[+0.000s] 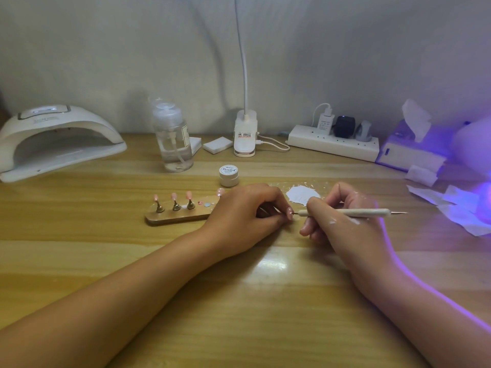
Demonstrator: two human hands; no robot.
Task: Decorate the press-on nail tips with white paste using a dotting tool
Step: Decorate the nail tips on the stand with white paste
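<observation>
My left hand (247, 212) rests on the wooden table and pinches a small holder with a pink nail tip (289, 211) at its fingertips. My right hand (342, 216) grips a white dotting tool (353, 212) held level, its thin metal point touching that nail tip. Smears of white paste show on the back of my right hand. Behind my hands lies a patch of white paste (303, 195) on the table. A wooden stand (178, 216) to the left carries three pink nail tips (174, 196) on metal holders. A small white jar (229, 175) stands behind.
A white nail lamp (58, 139) sits at the back left, with a clear pump bottle (174, 139) and a clip lamp base (245, 134) along the back. A power strip (334, 142), a tissue box (409, 147) and loose tissues (457, 208) under violet light lie right.
</observation>
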